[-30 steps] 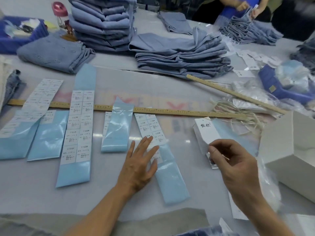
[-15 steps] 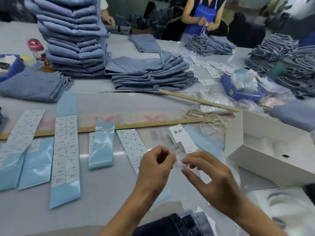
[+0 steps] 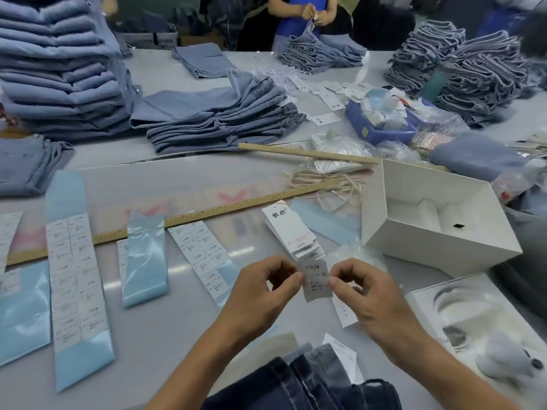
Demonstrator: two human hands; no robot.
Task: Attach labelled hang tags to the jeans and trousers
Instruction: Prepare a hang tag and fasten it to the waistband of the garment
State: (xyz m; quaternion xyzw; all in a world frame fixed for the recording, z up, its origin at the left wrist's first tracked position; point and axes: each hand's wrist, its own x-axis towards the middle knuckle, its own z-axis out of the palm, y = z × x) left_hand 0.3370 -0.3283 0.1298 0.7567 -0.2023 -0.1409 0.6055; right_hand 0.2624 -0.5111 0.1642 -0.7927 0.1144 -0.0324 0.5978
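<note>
Head view: white box (image 3: pixel 438 250) open; blue tray (image 3: pixel 381 133) holds plastic-wrapped items.

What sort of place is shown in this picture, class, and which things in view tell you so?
Probably a garment finishing or packing workshop. Tall stacks of folded jeans cover the table, sheets of size labels lie in rows, and another worker handles jeans opposite.
</note>
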